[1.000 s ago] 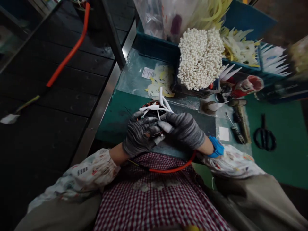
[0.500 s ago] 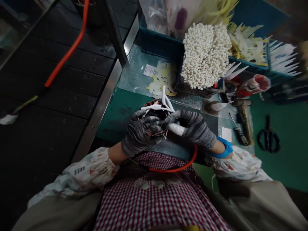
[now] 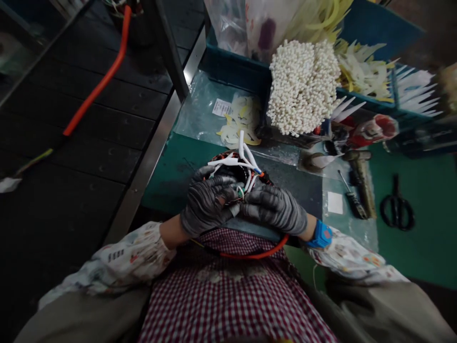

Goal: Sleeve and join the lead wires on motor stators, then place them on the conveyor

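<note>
At centre frame, the left hand (image 3: 207,202), in a grey glove, is closed around the near left side of a wound coil assembly (image 3: 233,171) that sits at the near edge of the green bench (image 3: 428,247). The right hand (image 3: 274,209), gloved likewise, is clamped on the assembly's near right side, fingers curled over it. White sleeved leads (image 3: 243,157) stand up from the top of the assembly, just above both hands. An orange cable (image 3: 257,252) loops below the right wrist. At upper centre a bundle of white tubes (image 3: 303,85) stands beside a blue bin (image 3: 232,69). Scissors (image 3: 396,205) lie at right, well apart from the hands.
</note>
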The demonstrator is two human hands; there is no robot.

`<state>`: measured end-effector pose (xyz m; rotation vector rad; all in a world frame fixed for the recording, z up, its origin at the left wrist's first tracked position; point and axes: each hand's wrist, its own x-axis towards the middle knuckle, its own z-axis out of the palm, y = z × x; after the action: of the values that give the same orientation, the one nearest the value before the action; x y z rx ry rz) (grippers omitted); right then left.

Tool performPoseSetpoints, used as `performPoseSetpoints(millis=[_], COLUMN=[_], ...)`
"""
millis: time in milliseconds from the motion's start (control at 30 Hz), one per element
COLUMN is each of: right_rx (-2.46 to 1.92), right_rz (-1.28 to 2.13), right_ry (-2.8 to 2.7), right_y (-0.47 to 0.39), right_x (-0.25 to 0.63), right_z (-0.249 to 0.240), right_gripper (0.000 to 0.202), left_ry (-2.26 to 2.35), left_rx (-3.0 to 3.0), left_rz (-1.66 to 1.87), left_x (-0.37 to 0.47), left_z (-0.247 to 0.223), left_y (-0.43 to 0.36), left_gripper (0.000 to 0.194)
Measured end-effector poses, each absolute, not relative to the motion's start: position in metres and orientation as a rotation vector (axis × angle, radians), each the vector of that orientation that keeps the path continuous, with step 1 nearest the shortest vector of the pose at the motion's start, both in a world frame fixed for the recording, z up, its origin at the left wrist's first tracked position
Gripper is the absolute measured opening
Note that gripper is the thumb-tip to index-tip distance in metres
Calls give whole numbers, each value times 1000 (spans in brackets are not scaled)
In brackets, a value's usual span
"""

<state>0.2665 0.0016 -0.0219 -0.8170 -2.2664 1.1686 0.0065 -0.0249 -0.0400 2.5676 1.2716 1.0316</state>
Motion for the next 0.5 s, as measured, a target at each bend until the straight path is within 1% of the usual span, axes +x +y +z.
performPoseSetpoints(millis=[133,167,233,333,433,500], right_rx=[-563,-588,-787,-1059,-1105,-1145], right_rz=[1138,1136,1093,909,788,717], right_ry=[-2402,-2406,-2372,-2288,-2185,-2074], right_y=[-3,-2,6,29,49,51], right_x=[259,250,228,201,201,214], right_z=[-8,-4,1,5,10,11], right_gripper=[22,22,22,18,21,25], left_ry=[1239,1228,1256,1237,1058,995], left_rx=[2530,2534,2556,2631,2704,2772], left_rz=[1011,1004,984,1014,996,927], left_x=[6,6,6,4,-3,-12], left_z=[-41,-42,-44,-45,-44,-41], left_y=[-24,-24,-22,-18,-14,-13], left_gripper=[19,19,18,14,10,16])
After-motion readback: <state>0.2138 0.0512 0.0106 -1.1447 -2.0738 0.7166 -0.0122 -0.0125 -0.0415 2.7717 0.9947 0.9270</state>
